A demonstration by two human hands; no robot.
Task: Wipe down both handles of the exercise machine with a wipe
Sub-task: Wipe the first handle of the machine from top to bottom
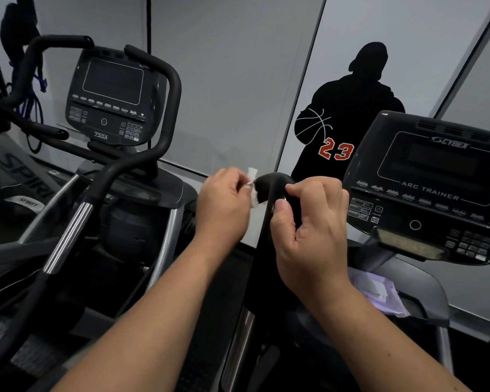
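Observation:
A black handle (pixel 269 193) of the exercise machine rises in the middle of the view and curves over at its top. My left hand (pixel 224 205) pinches a small white wipe (pixel 253 190) against the left side of the handle's tip. My right hand (pixel 311 230) curls its fingers and thumb round the handle just below the tip on the right. The machine's other handle is out of view.
The machine's console (pixel 436 188), marked Arc Trainer, stands at the right. A purple wipe packet (pixel 376 292) lies on the ledge below it. A second machine with console (pixel 111 94) and black handles (pixel 153 114) stands to the left. A grey wall with a black decal (pixel 348 114) is behind.

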